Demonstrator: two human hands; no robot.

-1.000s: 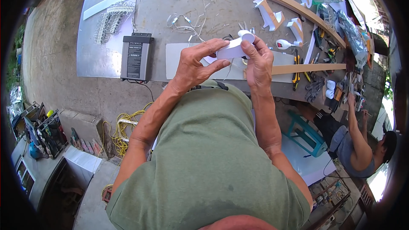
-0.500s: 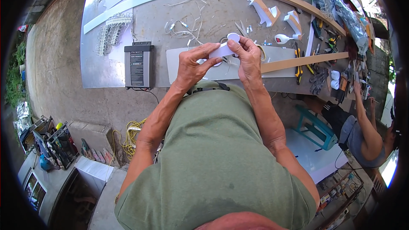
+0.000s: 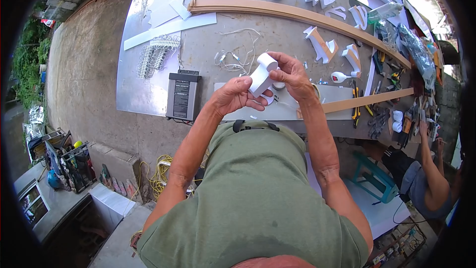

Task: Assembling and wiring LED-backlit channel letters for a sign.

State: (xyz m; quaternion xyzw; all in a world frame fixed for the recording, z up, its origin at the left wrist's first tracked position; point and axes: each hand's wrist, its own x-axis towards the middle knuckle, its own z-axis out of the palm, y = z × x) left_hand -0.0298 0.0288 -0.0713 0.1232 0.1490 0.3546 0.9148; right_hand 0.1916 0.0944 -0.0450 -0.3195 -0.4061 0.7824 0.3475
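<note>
Between my two hands is a small white curved piece (image 3: 259, 83), shaped like a raised letter with broad smooth side walls and a rounded top end. My left hand (image 3: 237, 95) grips its lower end, thumb at the edge and fingers beneath. My right hand (image 3: 292, 80) pinches its right side with thumb and fingers. The piece is held tilted above the grey sheet (image 3: 233, 115) at the table's near edge. Below it, part of a white round shape shows, partly hidden by my fingers.
Thin white cable (image 3: 243, 52), a dark power supply box (image 3: 183, 95) and chained LED modules (image 3: 157, 55) lie on the table (image 3: 208, 37). Brown strips (image 3: 297, 14), white-and-brown letters (image 3: 321, 44), a glue bottle (image 3: 340, 77) and pliers (image 3: 355, 101) lie beyond and right. Another person (image 3: 429, 178) sits at right.
The white piece has been turned and tipped, so more of its broad side wall shows. My left hand has opened its fingers lower along it. The whole view has shifted.
</note>
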